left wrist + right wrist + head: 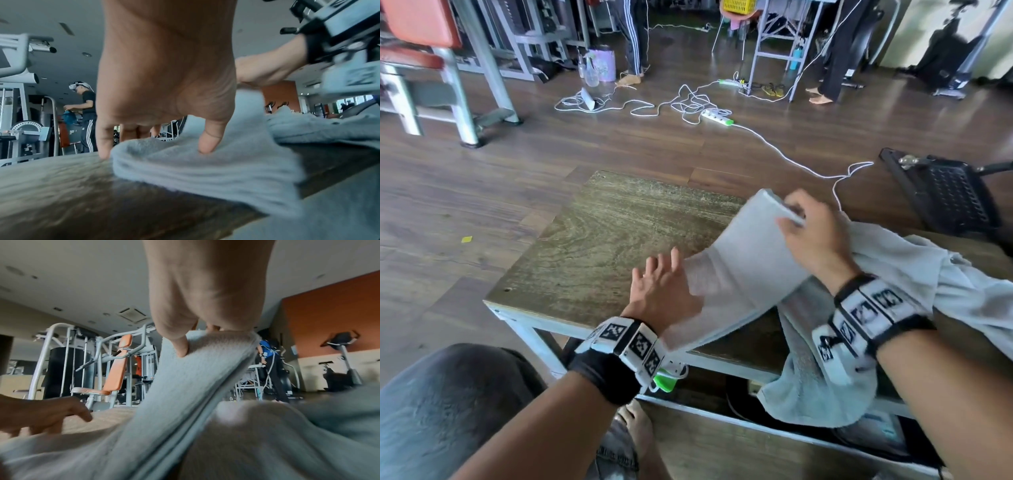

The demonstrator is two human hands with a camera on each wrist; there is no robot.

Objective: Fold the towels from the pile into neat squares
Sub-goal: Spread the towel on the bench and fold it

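1. Low in the head view, the left hand lies with straight, spread fingers at the near left end of the folded towel. In the left wrist view its thumb presses down on the cloth while the little finger touches the table beside it.
2. Right of centre, the right hand pinches the far end of this towel, thumb on one side and fingers curled over the other, and holds that end up off the table, so the cloth slopes down to the left hand.
3. Under the right wrist, at the lower right of the frame, lies the pile of loose pale grey towels, one hanging over the table's near edge. How many it holds is hard to tell, perhaps two.
4. Beyond the table, on the wooden floor in the upper half, lie white cables and two power strips.
5. At the top of the frame stand two people, only their legs showing.
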